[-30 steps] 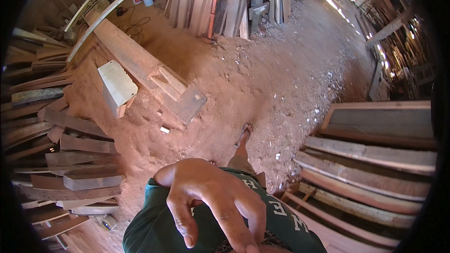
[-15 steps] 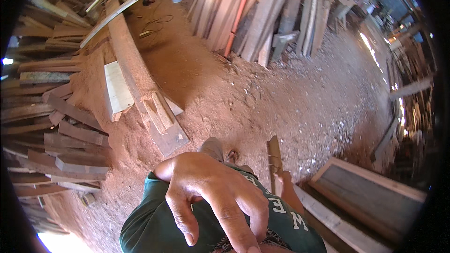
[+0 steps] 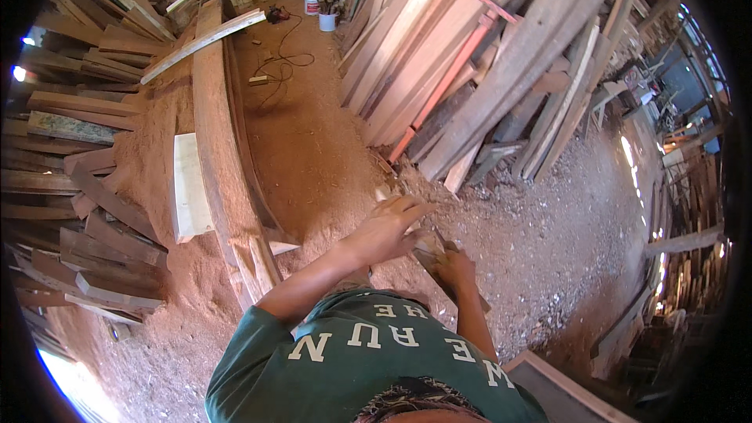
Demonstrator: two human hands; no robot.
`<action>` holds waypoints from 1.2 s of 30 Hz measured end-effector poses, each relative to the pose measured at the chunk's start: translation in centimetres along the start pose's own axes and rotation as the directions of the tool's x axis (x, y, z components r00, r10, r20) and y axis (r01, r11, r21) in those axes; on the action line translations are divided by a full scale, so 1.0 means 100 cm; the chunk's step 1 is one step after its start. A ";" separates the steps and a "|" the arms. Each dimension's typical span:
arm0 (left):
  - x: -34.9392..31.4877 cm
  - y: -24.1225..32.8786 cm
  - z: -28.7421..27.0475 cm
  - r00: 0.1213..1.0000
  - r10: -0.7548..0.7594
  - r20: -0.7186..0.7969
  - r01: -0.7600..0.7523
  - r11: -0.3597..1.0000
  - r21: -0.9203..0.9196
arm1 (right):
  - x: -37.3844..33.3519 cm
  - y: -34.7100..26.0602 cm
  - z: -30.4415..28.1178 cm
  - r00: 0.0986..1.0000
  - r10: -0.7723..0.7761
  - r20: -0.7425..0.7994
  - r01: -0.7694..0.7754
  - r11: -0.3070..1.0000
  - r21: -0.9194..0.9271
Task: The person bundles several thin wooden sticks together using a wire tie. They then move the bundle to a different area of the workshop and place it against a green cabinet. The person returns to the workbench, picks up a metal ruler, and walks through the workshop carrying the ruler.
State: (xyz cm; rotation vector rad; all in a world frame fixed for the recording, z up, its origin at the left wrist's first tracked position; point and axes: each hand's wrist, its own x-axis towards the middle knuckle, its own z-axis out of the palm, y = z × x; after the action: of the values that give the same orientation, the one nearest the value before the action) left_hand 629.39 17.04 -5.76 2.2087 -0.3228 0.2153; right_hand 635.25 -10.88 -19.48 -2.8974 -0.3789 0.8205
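Note:
In front of my body, my right hand point(image 3: 454, 269) is wrapped around a narrow wooden strip point(image 3: 427, 252). The strip slants from far left to near right, its near end sticking out past my right wrist. My left hand point(image 3: 388, 229) is over the far part of the strip, with its fingers stretched out and spread. Whether the left fingers touch the wood is hard to tell. Part of the strip is hidden behind both hands.
A long wooden beam point(image 3: 215, 125) runs along my left, with a pale board point(image 3: 190, 188) beside it. Stacked timber point(image 3: 86, 121) lines the far left. Planks point(image 3: 439, 47) lean ahead, with a red metal clamp bar point(image 3: 450, 78). A cable point(image 3: 286, 63) lies on the dusty floor. A framed panel point(image 3: 548, 392) is near right.
My left hand has moved from close to my chest out to the strip. My right hand has brought the strip forward and inward from my right side. The view has shifted.

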 end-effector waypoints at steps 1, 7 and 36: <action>0.009 -0.036 0.008 0.999 -0.012 0.033 0.011 1.000 0.020 | 0.018 -0.026 -0.017 0.995 -0.095 -0.015 0.094 0.995 -0.037; 0.039 -0.155 -0.008 0.992 -0.089 0.092 0.071 0.980 0.187 | 0.122 -0.140 -0.063 0.840 -0.537 0.081 0.538 0.800 -0.266; 0.399 -0.617 -0.403 0.566 -0.332 -0.754 0.552 0.832 0.048 | 0.622 -0.432 -0.321 0.762 -0.637 0.118 0.632 0.689 -0.356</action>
State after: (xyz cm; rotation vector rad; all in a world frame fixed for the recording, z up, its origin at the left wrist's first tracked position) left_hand 684.53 79.17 -16.86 2.1877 0.7681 0.8657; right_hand 694.37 46.17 -16.16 -2.7230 -1.5943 0.6409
